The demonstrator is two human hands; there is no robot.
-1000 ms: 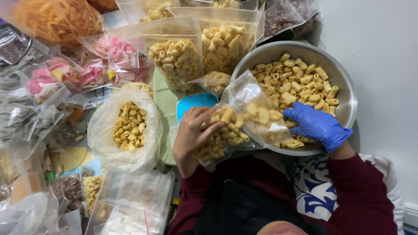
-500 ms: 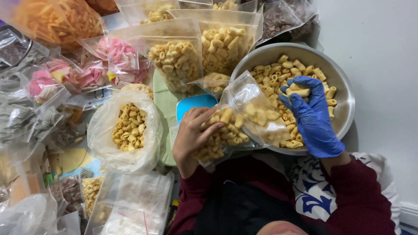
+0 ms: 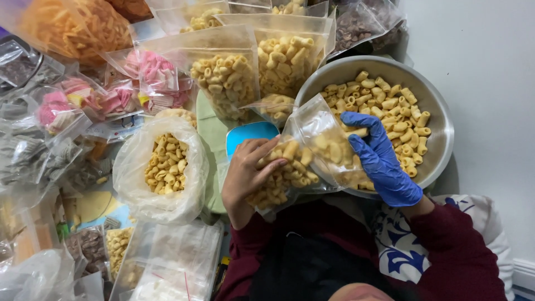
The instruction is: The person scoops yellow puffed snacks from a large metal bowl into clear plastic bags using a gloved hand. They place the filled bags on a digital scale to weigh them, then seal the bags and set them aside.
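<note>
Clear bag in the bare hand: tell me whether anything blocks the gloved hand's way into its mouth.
Nothing visible does. The right hand, in a blue glove, is at the open mouth of the clear bag with snack pieces in its fingers, over the rim of the metal bowl. The left hand grips the bag from below.

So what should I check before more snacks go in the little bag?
1. Left hand holds the clear bag steady: ok.
2. Bag mouth open toward the metal bowl: ok.
3. Gloved right hand has tube snacks pinched: ok.
4. Snacks left in the bowl: ok.
5. Room left in the bag: ok, partly filled.
6. Glove clean and untorn: cannot tell.
</note>
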